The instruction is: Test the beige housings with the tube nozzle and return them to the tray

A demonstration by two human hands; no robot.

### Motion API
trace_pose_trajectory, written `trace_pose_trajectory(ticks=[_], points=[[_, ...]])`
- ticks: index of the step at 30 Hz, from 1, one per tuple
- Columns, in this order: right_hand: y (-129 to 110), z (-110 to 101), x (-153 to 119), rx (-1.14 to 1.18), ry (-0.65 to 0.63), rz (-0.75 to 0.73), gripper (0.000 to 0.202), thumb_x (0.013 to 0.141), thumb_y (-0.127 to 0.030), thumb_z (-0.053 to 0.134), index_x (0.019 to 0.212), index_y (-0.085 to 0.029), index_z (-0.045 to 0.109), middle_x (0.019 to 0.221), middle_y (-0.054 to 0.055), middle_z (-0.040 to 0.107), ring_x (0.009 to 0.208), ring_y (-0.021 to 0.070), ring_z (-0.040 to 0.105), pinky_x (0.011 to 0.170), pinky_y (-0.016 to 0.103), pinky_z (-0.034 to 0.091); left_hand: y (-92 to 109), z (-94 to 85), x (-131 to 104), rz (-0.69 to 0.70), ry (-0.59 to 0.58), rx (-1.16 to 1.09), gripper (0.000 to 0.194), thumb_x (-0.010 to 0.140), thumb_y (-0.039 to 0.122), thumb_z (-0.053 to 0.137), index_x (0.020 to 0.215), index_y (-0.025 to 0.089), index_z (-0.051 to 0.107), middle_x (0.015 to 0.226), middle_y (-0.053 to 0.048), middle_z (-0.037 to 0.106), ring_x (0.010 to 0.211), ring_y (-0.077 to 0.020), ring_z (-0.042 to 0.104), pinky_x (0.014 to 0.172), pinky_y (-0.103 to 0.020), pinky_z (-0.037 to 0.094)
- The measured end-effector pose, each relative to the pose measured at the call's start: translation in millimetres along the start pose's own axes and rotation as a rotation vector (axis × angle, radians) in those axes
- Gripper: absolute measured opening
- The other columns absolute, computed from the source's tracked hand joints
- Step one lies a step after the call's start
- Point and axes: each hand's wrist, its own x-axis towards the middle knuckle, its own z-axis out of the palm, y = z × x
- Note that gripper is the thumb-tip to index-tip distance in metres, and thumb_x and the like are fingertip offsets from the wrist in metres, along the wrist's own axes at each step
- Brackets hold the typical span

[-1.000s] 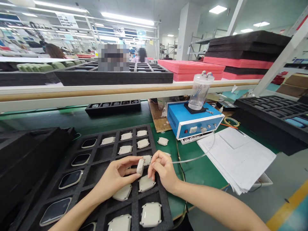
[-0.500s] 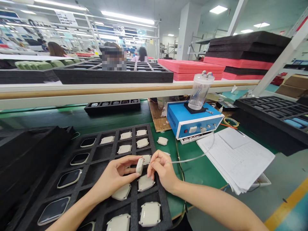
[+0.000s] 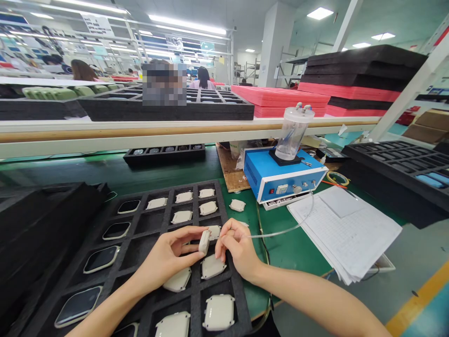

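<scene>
The left hand (image 3: 164,257) has thumb and fingers clamped on the edges of a small cream case (image 3: 204,243), held on its side above the tray. The right hand (image 3: 240,252), just beside it at 3 o'clock, has its fingers drawn together around the end of a clear tube (image 3: 277,233); whether the tip touches the case is too small to tell.

The case looks light, stiff and smooth, so it could slip or scuff; its narrow rim seems the best hold, with the broad faces left untouched. The tube looks soft and bendy, best pinched close to its tip.

Below the hands, and stretching towards 7 and 11 o'clock, lies a black foam tray (image 3: 242,306) with more cream cases in its pockets, one of them (image 3: 219,312) at 6 o'clock. At 9 o'clock sit dark-faced pieces (image 3: 101,260). A loose case (image 3: 237,205) rests on the green desk (image 3: 291,252) at 1 o'clock. The tube curves to a blue box (image 3: 257,171) at 1 to 2 o'clock, which carries a transparent cylinder (image 3: 292,135). Papers (image 3: 368,234) lie at 3 o'clock. Farther off, pink foam sheets (image 3: 280,99) lie on the shelf (image 3: 168,135) at 1 o'clock.
</scene>
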Motion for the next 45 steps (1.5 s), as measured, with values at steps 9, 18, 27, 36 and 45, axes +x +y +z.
trace_pose_trajectory(ticks=[9, 18, 27, 36, 45], points=[[-0.4, -0.1, 0.8, -0.003, 0.009, 0.005, 0.007, 0.065, -0.02, 0.049, 0.065, -0.02, 0.042, 0.04, -0.008, 0.055, 0.029, 0.0067, 0.039, 0.034, 0.018, 0.031, -0.9, -0.5, 0.5, -0.004, 0.001, 0.002, 0.035, 0.063, 0.015, 0.072, 0.097, 0.019, 0.068, 0.104, -0.007, 0.07, 0.098, -0.0267, 0.063, 0.085, -0.038, 0.052], [0.4, -0.1, 0.6, -0.007, 0.016, -0.001, 0.006, 0.064, -0.017, 0.047, 0.066, -0.02, 0.042, 0.04, -0.007, 0.056, 0.029, 0.0068, 0.039, 0.033, 0.018, 0.031, -0.8, -0.7, -1.3, -0.001, -0.014, -0.007, 0.035, 0.065, 0.014, 0.071, 0.099, 0.019, 0.067, 0.107, -0.007, 0.068, 0.099, -0.0258, 0.062, 0.086, -0.037, 0.052], [-0.1, 0.1, 0.5, -0.002, 0.017, -0.001, 0.006, 0.064, -0.015, 0.046, 0.066, -0.02, 0.042, 0.04, -0.007, 0.055, 0.029, 0.0066, 0.039, 0.033, 0.017, 0.031, 0.7, 0.5, -0.8, 0.007, -0.002, 0.007, 0.034, 0.064, 0.012, 0.071, 0.097, 0.019, 0.067, 0.105, -0.007, 0.069, 0.097, -0.025, 0.063, 0.085, -0.036, 0.053], [2.2, -1.0, 0.2, 0.007, 0.015, -0.002, 0.006, 0.064, -0.015, 0.046, 0.066, -0.02, 0.043, 0.041, -0.007, 0.056, 0.03, 0.0065, 0.039, 0.033, 0.017, 0.031, -9.4, -3.5, 1.3, 0.025, -0.026, 0.011, 0.034, 0.066, 0.012, 0.069, 0.099, 0.019, 0.065, 0.107, -0.006, 0.068, 0.099, -0.0245, 0.062, 0.087, -0.037, 0.052], [1.5, -0.7, 0.4, 0.002, 0.016, -0.001, 0.006, 0.064, -0.016, 0.046, 0.066, -0.02, 0.042, 0.04, -0.007, 0.056, 0.029, 0.0063, 0.039, 0.033, 0.017, 0.031, -10.3, -4.0, 0.7, 0.032, -0.027, 0.007, 0.034, 0.066, 0.011, 0.07, 0.099, 0.019, 0.065, 0.107, -0.005, 0.068, 0.098, -0.0233, 0.061, 0.086, -0.035, 0.053]])
